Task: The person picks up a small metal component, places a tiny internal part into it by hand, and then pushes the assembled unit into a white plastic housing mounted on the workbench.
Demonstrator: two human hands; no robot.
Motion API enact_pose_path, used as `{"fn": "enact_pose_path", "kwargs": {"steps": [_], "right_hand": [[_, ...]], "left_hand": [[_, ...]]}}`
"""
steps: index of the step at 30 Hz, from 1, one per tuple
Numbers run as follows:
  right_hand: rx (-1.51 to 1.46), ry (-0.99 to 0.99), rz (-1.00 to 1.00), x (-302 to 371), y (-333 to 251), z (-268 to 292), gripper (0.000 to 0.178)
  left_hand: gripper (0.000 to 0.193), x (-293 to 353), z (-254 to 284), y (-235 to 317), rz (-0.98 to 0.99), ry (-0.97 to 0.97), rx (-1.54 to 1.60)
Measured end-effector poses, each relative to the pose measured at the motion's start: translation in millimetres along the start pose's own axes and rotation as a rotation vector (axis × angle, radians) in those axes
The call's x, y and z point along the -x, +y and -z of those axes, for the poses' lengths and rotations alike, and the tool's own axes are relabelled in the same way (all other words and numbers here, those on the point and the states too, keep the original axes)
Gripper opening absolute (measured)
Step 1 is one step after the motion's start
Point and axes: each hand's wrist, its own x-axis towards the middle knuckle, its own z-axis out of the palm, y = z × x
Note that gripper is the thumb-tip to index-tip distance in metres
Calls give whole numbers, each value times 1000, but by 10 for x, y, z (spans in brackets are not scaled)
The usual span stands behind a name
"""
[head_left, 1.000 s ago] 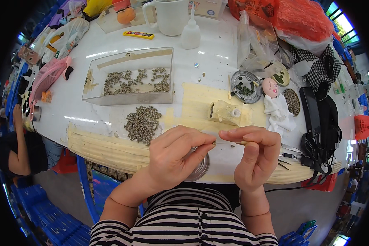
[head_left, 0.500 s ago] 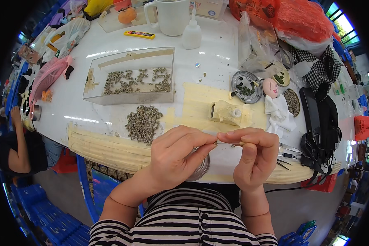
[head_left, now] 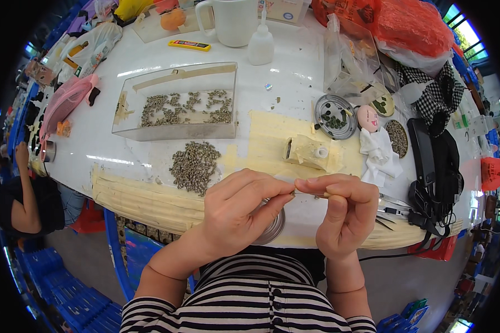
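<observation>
Pink mesh basket (head_left: 69, 106) stands at the far left of the white table. Next, a clear plastic box (head_left: 178, 134) with tape along its far wall; small grey-brown bits lie scattered on its floor. Just below it, a loose pile (head_left: 194, 168) of similar bits rests on the tabletop. Left hand (head_left: 244, 208): thumb and forefinger pinch a small piece (head_left: 293, 193) at their tips, above the table's near edge; its shape is too small to make out. A round metal tin (head_left: 278, 228) shows partly behind this hand. Beyond the fingertips sits a tape-covered block (head_left: 308, 154) with a white cap. Right hand (head_left: 347, 213): fingers curled, thumb and fingers gripping a slim tool (head_left: 328, 195), pale at the visible end, directed toward the left fingertips; cannot tell whether it touches the piece. Farther right: crumpled white cloth (head_left: 376, 152), then a black strapped device (head_left: 425, 161).
</observation>
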Motion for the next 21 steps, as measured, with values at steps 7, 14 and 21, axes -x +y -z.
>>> {"fn": "enact_pose_path", "kwargs": {"steps": [7,14,21], "right_hand": [[6,194,19,-12,-20,37,10],[736,267,162,-191,50,188,9],[829,195,188,-240,84,124,20]], "left_hand": [[18,-6,0,8,-1,-9,-20],[17,-2,29,19,-30,-41,-43],[19,-23,12,26,-10,15,-18]]}}
